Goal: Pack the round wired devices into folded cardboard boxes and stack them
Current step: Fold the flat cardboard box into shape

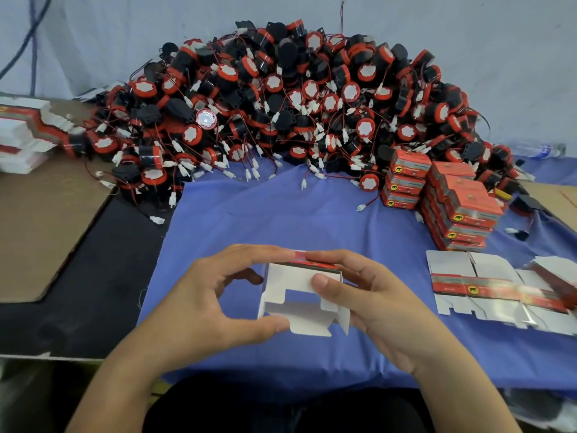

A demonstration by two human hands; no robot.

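Observation:
A half-folded cardboard box (296, 295), white inside with a red printed side, is held above the blue cloth (281, 214) with its flaps toward me. My left hand (218, 304) grips its left side, thumb under a flap and fingers on the far top edge. My right hand (368, 295) holds the right side, thumb pressing on a white flap. A big heap of round black-and-red wired devices (296, 104) fills the back of the table. Closed red boxes (459, 204) are stacked at the right.
Flat unfolded box blanks (499, 289) lie on the cloth at the right. More flat blanks (25, 132) are piled at the far left on a brown cardboard sheet (46, 220). A black table surface (109, 292) shows left of the cloth. Loose white connectors trail from the heap.

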